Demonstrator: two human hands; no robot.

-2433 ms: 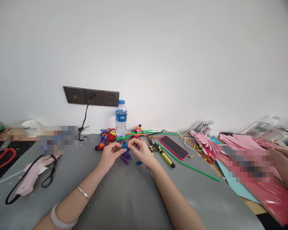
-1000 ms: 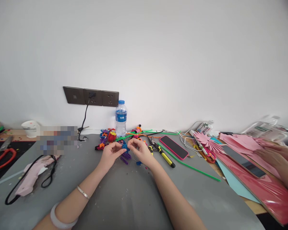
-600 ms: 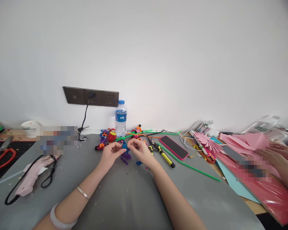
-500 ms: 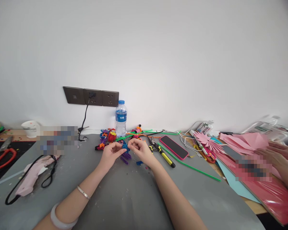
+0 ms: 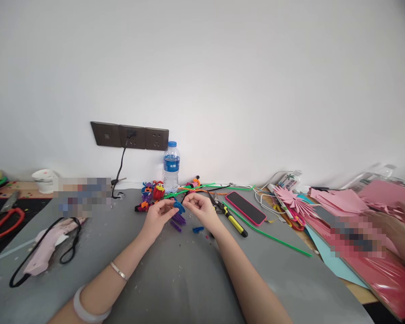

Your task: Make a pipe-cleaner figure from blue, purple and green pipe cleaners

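Before the bottle (image 5: 172,167), my left hand (image 5: 158,218) pinches 1 blue piece (image 5: 179,207); I can't tell if my right hand (image 5: 203,213) grips anything.

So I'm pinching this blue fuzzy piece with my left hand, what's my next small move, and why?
I'd perhaps bring your right hand in to steady the blue fuzzy piece: only your left hand clearly pinches it, and the right is close beside it.
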